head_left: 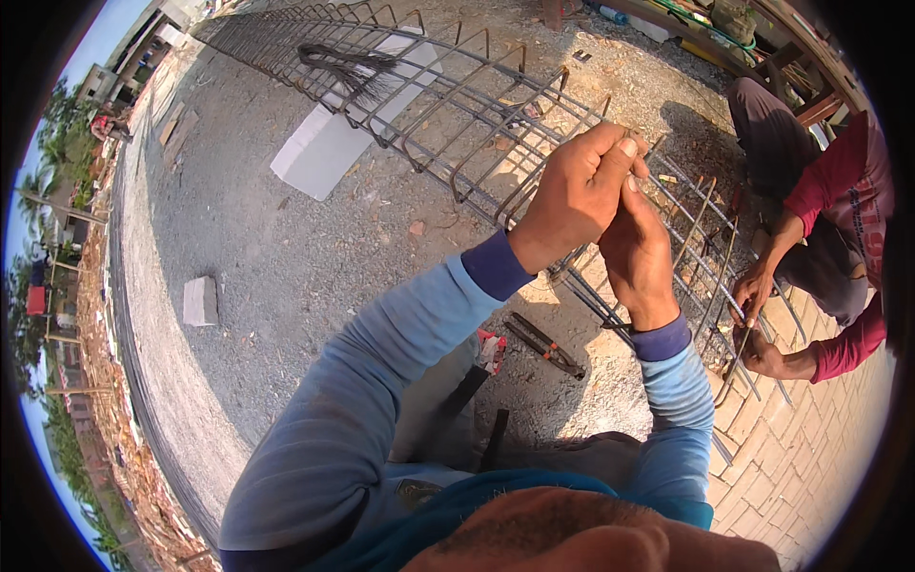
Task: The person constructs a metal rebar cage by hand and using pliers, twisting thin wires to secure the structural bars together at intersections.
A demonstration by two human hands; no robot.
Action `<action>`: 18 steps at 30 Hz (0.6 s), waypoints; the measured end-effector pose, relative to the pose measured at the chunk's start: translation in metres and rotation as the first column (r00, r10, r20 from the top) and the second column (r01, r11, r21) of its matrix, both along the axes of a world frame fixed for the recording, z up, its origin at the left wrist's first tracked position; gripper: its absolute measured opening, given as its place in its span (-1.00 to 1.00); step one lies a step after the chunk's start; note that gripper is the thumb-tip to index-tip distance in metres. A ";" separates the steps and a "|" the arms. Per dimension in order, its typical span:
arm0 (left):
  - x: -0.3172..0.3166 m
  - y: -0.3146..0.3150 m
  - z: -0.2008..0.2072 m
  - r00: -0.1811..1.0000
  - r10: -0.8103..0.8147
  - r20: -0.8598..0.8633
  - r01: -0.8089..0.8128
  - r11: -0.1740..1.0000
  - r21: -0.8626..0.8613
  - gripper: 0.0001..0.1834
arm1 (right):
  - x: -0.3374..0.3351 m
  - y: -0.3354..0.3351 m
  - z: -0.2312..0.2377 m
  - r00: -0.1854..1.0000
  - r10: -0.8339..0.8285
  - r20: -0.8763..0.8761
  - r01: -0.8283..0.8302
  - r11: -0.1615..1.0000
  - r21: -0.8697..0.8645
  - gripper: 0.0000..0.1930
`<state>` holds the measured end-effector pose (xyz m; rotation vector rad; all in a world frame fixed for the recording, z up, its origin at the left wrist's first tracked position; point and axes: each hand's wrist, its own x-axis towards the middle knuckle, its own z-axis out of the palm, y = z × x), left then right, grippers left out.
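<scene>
My left hand [572, 191] and my right hand [637, 250] meet above a long cage of steel reinforcing bars [457, 181]. Thumbs and fingers are pinched together at the top, with the fingertips almost touching. Anything between them is too small or hidden to make out. A bundle of thin dark wire [355, 69] lies across the cage farther off. On the ground below my forearms rests a pair of pincers [545, 345] with dark jaws and reddish-brown handles, beside a small red and white packet [492, 352].
At the right, a co-worker in dark red sleeves crouches, both hands [760, 329] at the cage's near end. A white sheet [319, 157] lies partly beneath the cage. A pale block [200, 301] sits on the gravel at left; paving bricks [762, 477] cover the lower right.
</scene>
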<state>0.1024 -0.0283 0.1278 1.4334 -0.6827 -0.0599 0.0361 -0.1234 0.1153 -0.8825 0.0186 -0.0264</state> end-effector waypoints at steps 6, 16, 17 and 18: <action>-0.005 0.003 0.007 0.986 -0.067 -0.151 0.075 0.996 0.044 -0.68 | 0.004 -0.016 -0.014 0.995 0.097 -0.002 -0.095 0.980 0.178 -0.64; 0.000 0.014 0.019 0.781 -0.290 -0.553 0.073 0.922 -0.381 -0.74 | 0.000 -0.006 0.008 0.990 0.104 -0.090 -0.113 0.989 -0.098 -0.69; 0.005 0.018 0.022 0.785 -0.288 -0.549 0.077 0.924 -0.374 -0.74 | -0.002 -0.006 0.005 0.991 0.104 -0.081 -0.111 0.989 -0.093 -0.69; 0.015 0.023 0.025 0.800 -0.243 -0.549 -0.021 0.903 -0.430 -0.74 | -0.004 -0.006 0.004 0.983 0.151 -0.100 -0.167 0.970 -0.177 -0.69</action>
